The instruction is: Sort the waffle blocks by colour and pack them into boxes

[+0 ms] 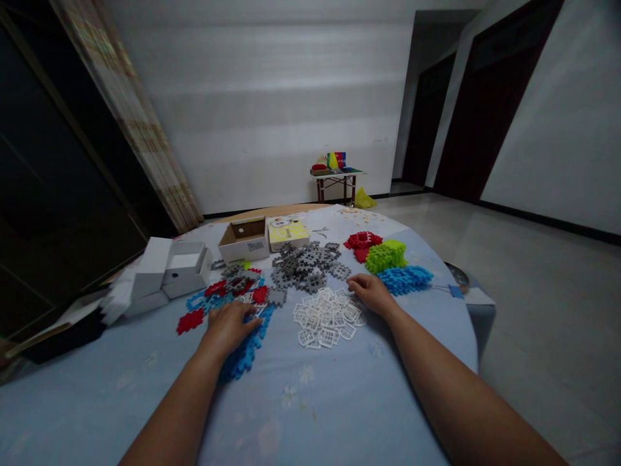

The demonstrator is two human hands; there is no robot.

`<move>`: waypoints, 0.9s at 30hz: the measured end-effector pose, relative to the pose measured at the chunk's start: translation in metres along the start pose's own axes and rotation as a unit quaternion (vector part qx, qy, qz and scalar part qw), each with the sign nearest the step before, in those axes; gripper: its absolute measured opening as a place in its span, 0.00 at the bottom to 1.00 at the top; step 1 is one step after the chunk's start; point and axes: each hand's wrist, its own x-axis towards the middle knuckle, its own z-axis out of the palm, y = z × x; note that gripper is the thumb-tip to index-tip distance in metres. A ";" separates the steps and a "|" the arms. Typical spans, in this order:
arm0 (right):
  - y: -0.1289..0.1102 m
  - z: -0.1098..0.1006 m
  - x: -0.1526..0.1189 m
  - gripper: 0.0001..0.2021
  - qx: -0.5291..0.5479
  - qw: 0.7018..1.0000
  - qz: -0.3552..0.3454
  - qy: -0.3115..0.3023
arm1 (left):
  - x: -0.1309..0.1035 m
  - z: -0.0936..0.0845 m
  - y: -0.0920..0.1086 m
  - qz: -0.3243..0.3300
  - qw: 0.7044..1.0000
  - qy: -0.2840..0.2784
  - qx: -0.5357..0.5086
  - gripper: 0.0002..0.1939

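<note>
My left hand (pixel 231 327) rests over a row of blue interlocking pieces (pixel 242 355), its fingers apart and bent over them. Just beyond it lies a mixed heap of blue, red, grey and white pieces, with a red piece (pixel 190 321) to its left. My right hand (pixel 372 292) is at the right edge of a pile of white lattice pieces (pixel 326 317), fingers curled together; whatever is between them is too small to make out. Grey pieces (pixel 308 262) are heaped beyond the white pile. Red (pixel 363 241), lime green (pixel 387 255) and blue stacks (pixel 405 279) stand beyond my right hand.
An open cardboard box (pixel 245 251) and a yellow box (pixel 288 234) stand at the back. White open boxes (pixel 184 275) are at the left. A stool (pixel 478 304) stands beside the table's right edge. A small table (pixel 337 173) is by the wall.
</note>
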 end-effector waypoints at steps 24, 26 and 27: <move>-0.003 0.001 -0.001 0.12 0.006 1.000 0.008 -0.002 | -0.002 -0.025 0.020 -0.071 0.928 0.078 -0.357 0.23; -0.003 0.001 -0.001 0.12 0.006 1.000 0.008 0.000 | -0.005 -0.019 0.037 -0.064 0.918 0.064 -0.386 0.24; -0.004 0.001 -0.001 0.12 0.005 1.000 0.008 0.000 | -0.006 -0.017 0.045 -0.058 0.913 0.050 -0.400 0.25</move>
